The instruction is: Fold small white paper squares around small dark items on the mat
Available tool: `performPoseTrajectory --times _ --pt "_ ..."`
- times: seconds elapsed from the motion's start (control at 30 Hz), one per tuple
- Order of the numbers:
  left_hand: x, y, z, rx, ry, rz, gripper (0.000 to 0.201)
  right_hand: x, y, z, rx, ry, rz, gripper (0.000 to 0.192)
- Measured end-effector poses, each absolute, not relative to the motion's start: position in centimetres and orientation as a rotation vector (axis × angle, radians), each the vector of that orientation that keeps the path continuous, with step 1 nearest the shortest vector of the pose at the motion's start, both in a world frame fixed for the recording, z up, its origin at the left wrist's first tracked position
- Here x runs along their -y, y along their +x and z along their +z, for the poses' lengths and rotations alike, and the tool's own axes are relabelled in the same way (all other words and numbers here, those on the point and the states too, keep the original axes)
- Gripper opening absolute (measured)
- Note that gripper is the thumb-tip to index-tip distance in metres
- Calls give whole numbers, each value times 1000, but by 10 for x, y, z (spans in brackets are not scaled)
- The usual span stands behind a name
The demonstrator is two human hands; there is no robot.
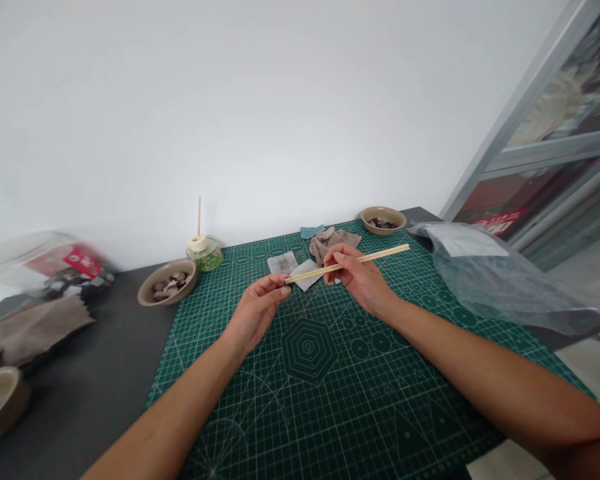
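Note:
My right hand point(363, 283) is wrapped round a pair of pale wooden chopsticks point(390, 252), which slant slightly up to the right above the green cutting mat point(310, 413). Their tips reach my left hand point(255, 310), whose thumb and fingers are pinched together there. A small dark piece point(287, 284) shows at the tips between those fingers, too small to name. Behind the hands, white paper wipes point(282, 262) lie on the mat beside a crumpled brown cloth point(333, 241) and a blue cloth point(312, 231).
A bowl of brown and dark pieces point(168, 283) stands at left, near a glass jar with a stick point(205, 253). Another bowl point(383, 221) sits at back right. Clear plastic point(500, 280) covers the right edge. A bag point(75, 267), brown cloth point(40, 327) and bowl point(0, 403) are far left.

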State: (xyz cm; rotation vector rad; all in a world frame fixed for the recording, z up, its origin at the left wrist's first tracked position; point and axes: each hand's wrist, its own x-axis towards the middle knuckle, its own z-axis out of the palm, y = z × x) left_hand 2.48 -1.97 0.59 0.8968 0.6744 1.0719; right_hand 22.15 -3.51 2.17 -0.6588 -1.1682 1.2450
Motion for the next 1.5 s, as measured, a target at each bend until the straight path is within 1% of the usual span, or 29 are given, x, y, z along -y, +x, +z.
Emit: performPoseTrajectory --times 0.17,0.47,0.6,0.83,1.13,1.37,1.5 --pt "18 23 7 -673 901 1074 22 33 224 19 1227 -707 1248 27" --pt "18 23 7 -688 906 1082 22 36 221 21 1132 -578 1376 23" --pt "19 23 7 -682 900 1084 24 35 220 18 1145 -607 1447 26" --pt "18 22 5 -669 906 1081 25 35 219 17 1100 -644 1466 31" --pt "18 23 7 -661 878 1087 18 35 221 17 1120 -597 1455 27" --pt "18 21 9 -658 836 1096 22 35 221 19 1164 -572 1457 25" --pt "19 21 9 -658 831 1094 21 36 221 19 1165 -571 1439 24"
